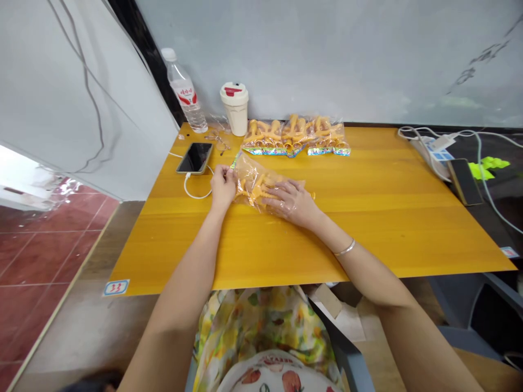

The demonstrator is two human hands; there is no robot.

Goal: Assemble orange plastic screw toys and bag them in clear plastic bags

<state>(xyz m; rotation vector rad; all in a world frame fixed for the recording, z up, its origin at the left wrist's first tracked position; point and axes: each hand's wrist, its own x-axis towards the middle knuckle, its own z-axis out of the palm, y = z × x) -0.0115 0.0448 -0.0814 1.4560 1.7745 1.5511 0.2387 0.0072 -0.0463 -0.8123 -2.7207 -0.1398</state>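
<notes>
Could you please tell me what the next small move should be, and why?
I would probably press gently with the right hand to settle the orange pieces in the clear bag: that hand lies spread over them, the left hand holds the bag near its coloured strip, and the pieces look unevenly bunched.

A clear plastic bag [255,170], glossy and crinkled, lies flat and slantwise on the near side of the white cup [236,111]. Its colourful printed strip [236,160] is the part closest to the cup. Inside, farther from the cup, sit knobbly orange plastic pieces [258,190], bunched together, their exact shapes blurred by glare.
</notes>
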